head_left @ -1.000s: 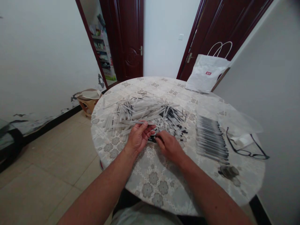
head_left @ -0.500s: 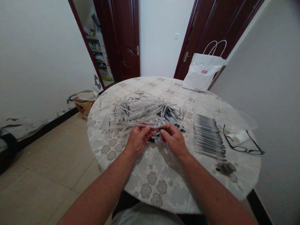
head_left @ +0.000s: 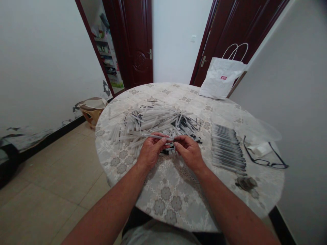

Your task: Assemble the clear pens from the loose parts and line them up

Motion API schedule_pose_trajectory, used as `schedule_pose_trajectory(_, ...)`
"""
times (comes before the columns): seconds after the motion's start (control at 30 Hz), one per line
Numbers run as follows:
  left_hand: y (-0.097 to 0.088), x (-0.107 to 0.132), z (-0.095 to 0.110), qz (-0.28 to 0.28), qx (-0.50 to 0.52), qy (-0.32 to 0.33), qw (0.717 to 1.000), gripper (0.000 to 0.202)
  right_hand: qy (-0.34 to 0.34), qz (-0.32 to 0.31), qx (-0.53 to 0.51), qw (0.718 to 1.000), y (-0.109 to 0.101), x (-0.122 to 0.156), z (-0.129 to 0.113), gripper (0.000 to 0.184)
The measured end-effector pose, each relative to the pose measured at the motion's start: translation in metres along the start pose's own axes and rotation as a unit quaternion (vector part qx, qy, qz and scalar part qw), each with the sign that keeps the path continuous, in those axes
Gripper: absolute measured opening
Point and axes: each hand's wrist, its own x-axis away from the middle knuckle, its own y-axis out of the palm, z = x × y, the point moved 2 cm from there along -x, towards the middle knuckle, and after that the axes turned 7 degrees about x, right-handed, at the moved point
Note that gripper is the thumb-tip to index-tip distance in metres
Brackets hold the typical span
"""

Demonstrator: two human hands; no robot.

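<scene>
My left hand [head_left: 150, 149] is closed around a thin translucent pen barrel [head_left: 148, 135], which slants out to the left above the pile. At the barrel's right end, my right hand [head_left: 188, 149] pinches a small dark piece [head_left: 174, 139], too small to make out fully. The dark piece and the barrel end meet or nearly meet between my fingertips. Beneath and beyond both hands spreads a loose heap of translucent pen barrels [head_left: 150, 117], with dark slim parts [head_left: 186, 123] on its right side.
A neat row of dark-tipped pens [head_left: 227, 149] lies at the right, beside black glasses [head_left: 265, 163] and a clear plastic bag [head_left: 265, 129]. Nearer me is a dark lump [head_left: 246, 183]. A white paper bag [head_left: 221, 78] stands at the far edge of the round table [head_left: 178, 211].
The pen barrel's right end has come closer to the dark piece in my right fingertips. Both hands stay almost in the same place.
</scene>
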Motion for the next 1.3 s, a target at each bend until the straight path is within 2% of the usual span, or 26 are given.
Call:
schedule_pose_trajectory(0.1, 0.0008, 0.0003, 0.0006, -0.004, 0.003, -0.005, 1.000, 0.026, 0.004, 0.006, 0.018, 1.000, -0.0013, 0.0003, 0.0010, 0.022)
schedule_pose_trajectory(0.2, 0.0011, 0.0006, 0.0000, -0.014, 0.002, -0.008, 1.000, 0.026, -0.003, 0.001, 0.084, 0.996, -0.0036, 0.0013, -0.0014, 0.023)
schedule_pose_trajectory(0.27, 0.0011, 0.0009, -0.0011, -0.025, -0.012, -0.012, 1.000, 0.026, -0.012, -0.013, 0.129, 0.992, -0.0047, 0.0022, -0.0033, 0.032)
schedule_pose_trajectory(0.37, 0.0009, 0.0013, -0.0026, -0.033, -0.028, -0.018, 0.999, 0.028, -0.010, -0.029, 0.130, 0.991, -0.0050, 0.0033, -0.0028, 0.045)
schedule_pose_trajectory(0.57, -0.0001, 0.0012, -0.0013, -0.013, -0.034, -0.013, 0.999, 0.030, -0.047, 0.007, 0.140, 0.989, -0.0055, 0.0050, -0.0012, 0.024)
schedule_pose_trajectory(0.67, -0.0002, 0.0017, -0.0013, -0.020, -0.037, -0.016, 0.999, 0.030, -0.055, -0.008, 0.171, 0.984, -0.0050, 0.0055, -0.0020, 0.021)
schedule_pose_trajectory(0.83, 0.0004, 0.0029, -0.0027, -0.027, -0.040, -0.025, 0.999, 0.030, -0.031, -0.044, 0.160, 0.986, -0.0035, 0.0059, 0.0013, 0.046)
schedule_pose_trajectory(0.9, 0.0002, 0.0027, -0.0021, -0.018, -0.044, -0.018, 0.999, 0.030, -0.031, -0.030, 0.142, 0.989, -0.0037, 0.0062, 0.0019, 0.042)
schedule_pose_trajectory(1.0, -0.0001, 0.0021, -0.0007, -0.010, -0.048, -0.009, 0.999, 0.029, -0.051, 0.001, 0.143, 0.988, -0.0043, 0.0067, -0.0005, 0.023)
schedule_pose_trajectory(1.1, 0.0003, 0.0022, -0.0006, -0.014, -0.048, -0.014, 0.999, 0.029, -0.061, 0.001, 0.166, 0.984, -0.0038, 0.0066, -0.0031, 0.017)
schedule_pose_trajectory(1.2, 0.0001, 0.0028, -0.0021, -0.020, -0.056, -0.021, 0.998, 0.030, -0.047, -0.027, 0.182, 0.982, -0.0026, 0.0057, -0.0009, 0.033)
schedule_pose_trajectory(1.3, -0.0012, 0.0027, -0.0034, -0.019, -0.066, -0.020, 0.997, 0.030, -0.024, -0.031, 0.146, 0.988, -0.0031, 0.0047, 0.0041, 0.045)
